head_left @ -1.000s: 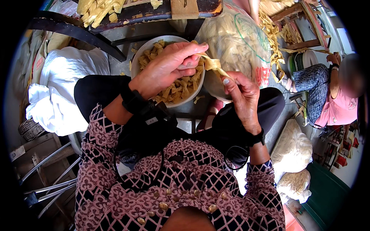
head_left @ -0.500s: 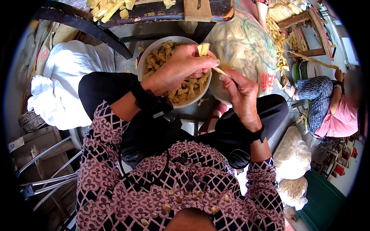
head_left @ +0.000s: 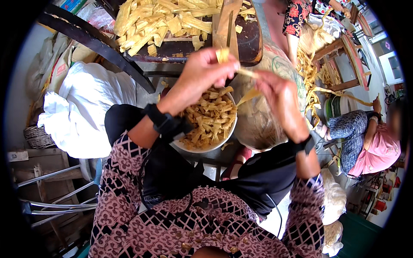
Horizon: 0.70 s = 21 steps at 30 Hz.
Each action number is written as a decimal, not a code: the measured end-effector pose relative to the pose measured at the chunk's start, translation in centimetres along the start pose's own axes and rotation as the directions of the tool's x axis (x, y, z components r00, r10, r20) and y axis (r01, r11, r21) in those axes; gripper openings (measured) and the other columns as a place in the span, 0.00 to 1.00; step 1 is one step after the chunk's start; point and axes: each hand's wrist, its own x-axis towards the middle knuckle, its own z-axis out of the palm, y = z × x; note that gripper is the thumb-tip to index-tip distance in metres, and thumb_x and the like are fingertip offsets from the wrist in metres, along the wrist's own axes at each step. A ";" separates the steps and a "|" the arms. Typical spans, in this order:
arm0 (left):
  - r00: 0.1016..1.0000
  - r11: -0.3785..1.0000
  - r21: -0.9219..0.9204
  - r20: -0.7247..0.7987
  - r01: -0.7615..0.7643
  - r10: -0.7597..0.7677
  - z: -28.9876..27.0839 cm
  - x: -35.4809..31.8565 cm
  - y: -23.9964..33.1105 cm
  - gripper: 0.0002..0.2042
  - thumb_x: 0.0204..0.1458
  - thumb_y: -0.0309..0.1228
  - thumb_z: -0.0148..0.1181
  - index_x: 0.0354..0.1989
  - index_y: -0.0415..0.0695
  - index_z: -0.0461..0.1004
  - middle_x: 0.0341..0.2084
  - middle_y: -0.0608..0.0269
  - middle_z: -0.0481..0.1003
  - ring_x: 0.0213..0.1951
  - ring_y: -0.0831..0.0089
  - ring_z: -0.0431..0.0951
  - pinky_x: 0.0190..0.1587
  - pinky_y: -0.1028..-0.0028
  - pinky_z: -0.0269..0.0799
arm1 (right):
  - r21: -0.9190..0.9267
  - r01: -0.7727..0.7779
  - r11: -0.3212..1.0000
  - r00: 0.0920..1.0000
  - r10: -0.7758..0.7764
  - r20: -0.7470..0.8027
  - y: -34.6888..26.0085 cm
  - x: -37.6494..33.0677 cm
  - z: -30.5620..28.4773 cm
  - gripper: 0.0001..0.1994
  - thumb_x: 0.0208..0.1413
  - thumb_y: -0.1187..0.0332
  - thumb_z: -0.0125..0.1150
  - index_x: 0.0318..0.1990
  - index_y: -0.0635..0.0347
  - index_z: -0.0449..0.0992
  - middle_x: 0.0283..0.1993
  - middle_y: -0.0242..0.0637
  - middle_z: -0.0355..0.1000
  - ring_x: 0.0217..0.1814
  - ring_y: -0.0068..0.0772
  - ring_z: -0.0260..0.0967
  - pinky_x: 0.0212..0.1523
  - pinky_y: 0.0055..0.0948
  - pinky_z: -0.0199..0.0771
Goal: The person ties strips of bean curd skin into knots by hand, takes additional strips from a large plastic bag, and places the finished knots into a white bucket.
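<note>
Above a round white bowl [head_left: 230, 134], both my hands work on one pale yellow, dry, husk-like strip [head_left: 247, 72]. My left hand [head_left: 202, 75] pinches its folded, bunched end [head_left: 222, 55] between thumb and fingers. My right hand [head_left: 282, 96] is closed on the twisted part a little to the right, its fingertips slightly blurred. A flat tail of strip [head_left: 248, 95] hangs below the right fingers. Many small knotted yellow pieces [head_left: 211, 116] fill the bowl, partly hidden behind my left wrist.
A dark wooden bench [head_left: 183, 55] ahead carries flat yellow strips [head_left: 167, 21] and a slotted wooden block [head_left: 230, 26]. Right of the bowl stands a big clear bag [head_left: 262, 124]; a white sack [head_left: 86, 107] lies left. A person in pink [head_left: 378, 144] sits at right, another person's arm [head_left: 292, 47] beyond.
My hands have risen relative to the bowl, and the right has turned over the strip, whose tail now shows. The view has tilted up, bringing more of the bench into sight.
</note>
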 end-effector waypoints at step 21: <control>0.973 0.992 0.073 0.199 0.103 -0.116 -3.1 0.2 -0.1 0.27 0.57 0.54 0.40 0.39 0.39 0.72 0.21 0.72 0.62 0.22 0.86 0.56 0.29 0.85 0.58 | 0.513 -0.396 0.761 0.905 0.418 0.079 3.1 0.0 1.0 0.09 0.58 0.70 0.50 0.37 0.66 0.74 0.27 0.28 0.73 0.21 0.13 0.64 0.23 0.14 0.64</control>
